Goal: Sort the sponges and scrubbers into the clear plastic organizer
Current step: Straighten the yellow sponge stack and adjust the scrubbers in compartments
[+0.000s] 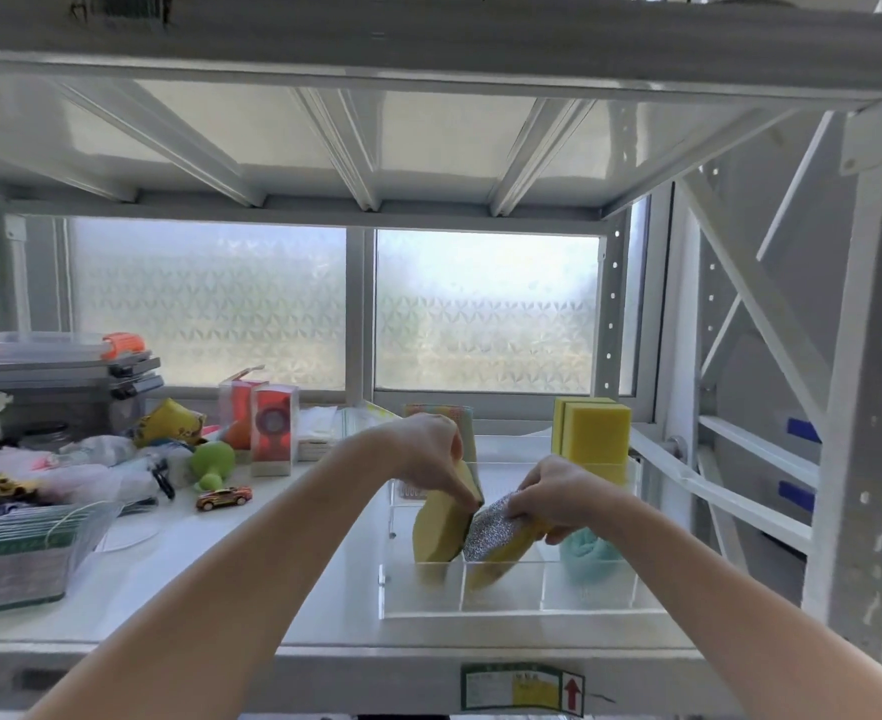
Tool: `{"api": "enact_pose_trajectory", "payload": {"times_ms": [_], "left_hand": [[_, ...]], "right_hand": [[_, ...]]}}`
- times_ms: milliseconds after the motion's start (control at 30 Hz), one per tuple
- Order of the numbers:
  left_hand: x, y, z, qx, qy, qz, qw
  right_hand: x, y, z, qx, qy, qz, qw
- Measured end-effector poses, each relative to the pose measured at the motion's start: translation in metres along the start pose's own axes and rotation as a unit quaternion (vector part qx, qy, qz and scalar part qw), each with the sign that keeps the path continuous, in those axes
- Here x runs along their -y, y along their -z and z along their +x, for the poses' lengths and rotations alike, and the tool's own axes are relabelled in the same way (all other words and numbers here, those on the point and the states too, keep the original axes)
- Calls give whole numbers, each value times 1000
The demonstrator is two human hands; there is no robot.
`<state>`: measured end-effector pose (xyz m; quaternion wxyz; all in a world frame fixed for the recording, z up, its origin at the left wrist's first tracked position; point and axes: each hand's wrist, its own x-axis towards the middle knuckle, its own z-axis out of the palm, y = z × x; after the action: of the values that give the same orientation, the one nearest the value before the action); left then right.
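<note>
Fingers, left hand [425, 452]: closed on the top edge of a yellow rectangular sponge with a dark scouring side [441, 524], which is held upright and tilted in the front-left compartment.
Fingers, right hand [558, 498]: clamped on a yellow sponge faced with silver glitter mesh [496, 532], which is held slanted with its lower end in the front-middle compartment.
Contact: the two held sponges are seen touching near their upper ends.
Organizer: a clear plastic organizer with divided compartments [506, 597] is set on the white metal shelf [283, 553], right of centre.
Front-right compartment: a pale teal soft scrubber [587, 553] is seated inside, just beside the right hand.
Back of the organizer: a striped pastel cloth-like pad [462, 415] is partly hidden behind the left hand; two yellow block sponges [592, 433] are stood upright at the back right.
Left of the shelf: a wire basket of stacked flat packets [18, 556], a small orange toy car [223, 497], a green rounded toy [213, 462] and red items in clear boxes [267, 433] are laid out well apart from the organizer.
Forearms: both are bare and reach in from the lower edge.
</note>
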<state>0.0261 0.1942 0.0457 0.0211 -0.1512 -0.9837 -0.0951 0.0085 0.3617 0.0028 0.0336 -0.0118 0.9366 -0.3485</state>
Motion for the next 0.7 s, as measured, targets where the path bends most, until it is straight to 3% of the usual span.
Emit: {"api": "enact_pose_trajectory", "payload": {"times_ms": [233,433,700], "left_hand": [[-8,-5,13,45,-16,90,995],[-9,-18,19,63,-18,81,994],[-7,-11,12,70,-32,73,994]], "right_hand": [[-1,-3,5,3,5,4,1000],[-6,-7,5,-6,19,-67,998],[-5,12,0,-43,38,-39,998]]}}
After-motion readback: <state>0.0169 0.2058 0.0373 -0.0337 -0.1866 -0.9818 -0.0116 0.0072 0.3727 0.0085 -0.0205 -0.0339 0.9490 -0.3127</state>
